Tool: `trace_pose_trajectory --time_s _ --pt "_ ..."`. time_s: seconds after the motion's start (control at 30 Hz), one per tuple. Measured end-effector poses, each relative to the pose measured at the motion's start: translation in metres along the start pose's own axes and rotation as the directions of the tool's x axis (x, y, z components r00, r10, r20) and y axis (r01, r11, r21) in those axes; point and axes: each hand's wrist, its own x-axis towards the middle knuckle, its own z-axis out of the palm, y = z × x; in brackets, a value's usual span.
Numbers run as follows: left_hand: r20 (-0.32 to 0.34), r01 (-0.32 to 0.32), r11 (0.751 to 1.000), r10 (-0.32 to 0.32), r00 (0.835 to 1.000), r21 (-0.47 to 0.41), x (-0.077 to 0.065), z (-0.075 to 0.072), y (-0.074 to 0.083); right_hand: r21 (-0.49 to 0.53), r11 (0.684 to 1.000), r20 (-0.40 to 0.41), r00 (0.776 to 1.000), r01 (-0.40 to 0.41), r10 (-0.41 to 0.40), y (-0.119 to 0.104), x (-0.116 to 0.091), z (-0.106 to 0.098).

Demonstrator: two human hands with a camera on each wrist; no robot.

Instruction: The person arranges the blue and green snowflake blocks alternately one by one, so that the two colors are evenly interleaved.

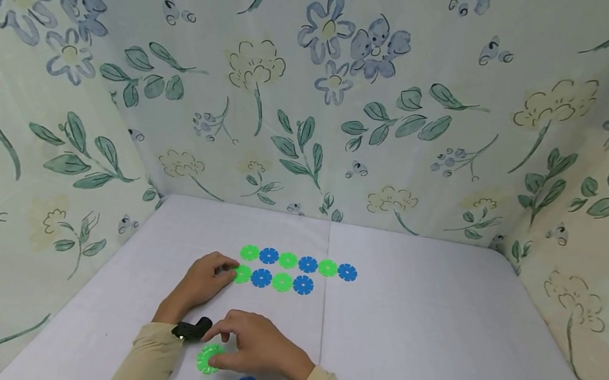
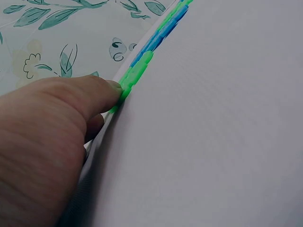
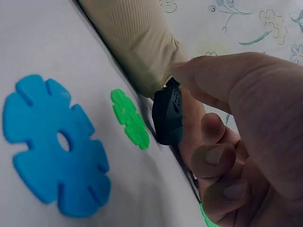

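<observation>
At the left end of the nearer row, my left hand (image 1: 206, 280) holds a green flower-shaped disc (image 1: 244, 274) by its edge, thumb and index finger against it. In the left wrist view the thumb lies on that green disc (image 2: 135, 75); the other fingers are partly hidden. My right hand (image 1: 262, 345) hovers close to a loose green disc (image 1: 205, 359), which it partly covers in the head view. The right wrist view shows this green disc (image 3: 130, 118) flat on the table, apart from the loosely bent fingers. A blue slotted disc (image 3: 52, 146) lies nearer me.
Behind the nearer row runs a longer row of alternating green and blue discs (image 1: 308, 264). A white cloth (image 1: 407, 328) with a crease covers the table. Floral curtains (image 1: 311, 123) stand around the back and sides. Each wrist carries a black device (image 1: 196, 329).
</observation>
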Motion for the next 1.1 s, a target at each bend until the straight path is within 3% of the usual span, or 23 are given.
trace_pose_trajectory --time_s 0.27,1.1 --pt "0.023 0.015 1.0 -0.015 1.0 -0.012 0.0 0.0 -0.001 -0.046 0.997 0.027 0.998 -0.054 0.055 0.003 0.002 0.008" --pt "0.027 0.025 0.999 -0.025 0.999 -0.023 0.0 -0.002 0.001 -0.19 0.976 0.029 0.994 -0.102 0.109 0.018 0.003 0.02"
